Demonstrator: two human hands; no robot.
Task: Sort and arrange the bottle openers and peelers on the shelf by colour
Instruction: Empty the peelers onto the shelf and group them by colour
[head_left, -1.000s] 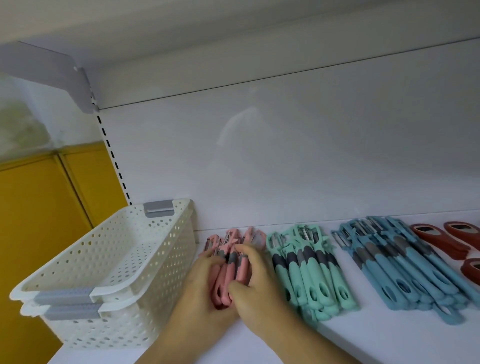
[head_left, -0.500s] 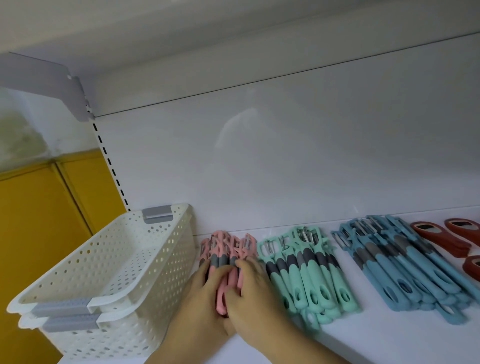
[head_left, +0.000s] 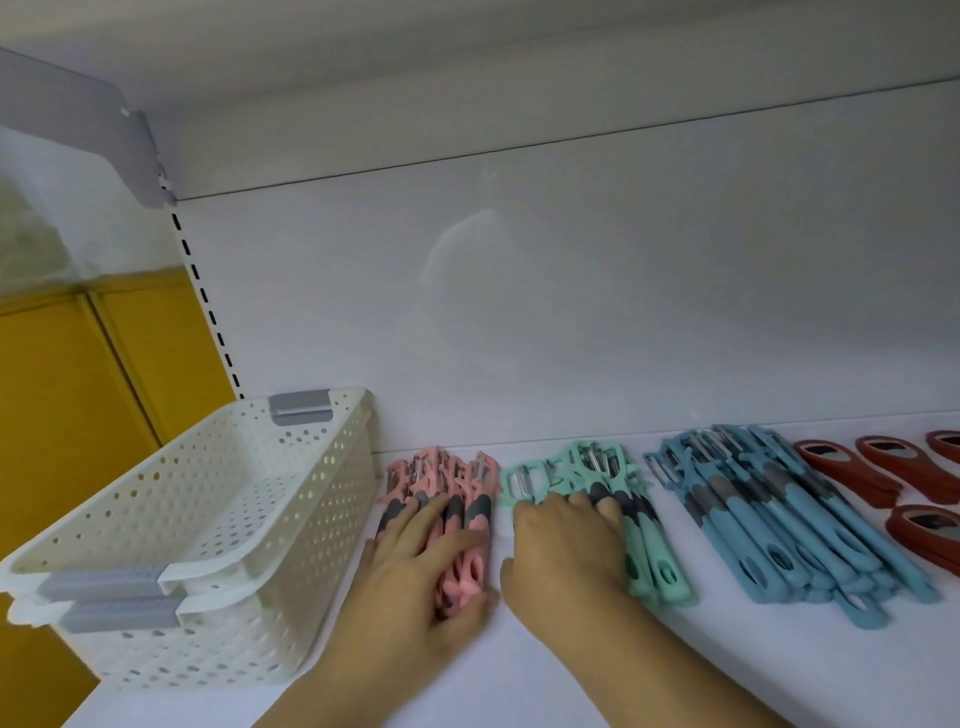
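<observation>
Colour groups lie side by side on the white shelf (head_left: 597, 670). The pink peelers (head_left: 457, 488) are leftmost, next to the basket. My left hand (head_left: 415, 577) lies over their handles with the thumb round the pile's right side. The mint-green peelers (head_left: 644, 545) come after them, and my right hand (head_left: 566, 551) rests flat on their left half, fingers spread. Farther right lie the blue peelers (head_left: 789, 525), then the red bottle openers (head_left: 883, 467) at the frame's right edge.
Two nested white perforated baskets (head_left: 171, 525) with grey handles stand at the shelf's left end, touching the pink pile's side. The shelf's back panel rises right behind the tools. An upper shelf hangs overhead. A yellow wall shows beyond the left edge.
My right hand left the pink pile and moved right onto the mint-green peelers. My left hand stayed on the pink peelers, which now sit tighter together.
</observation>
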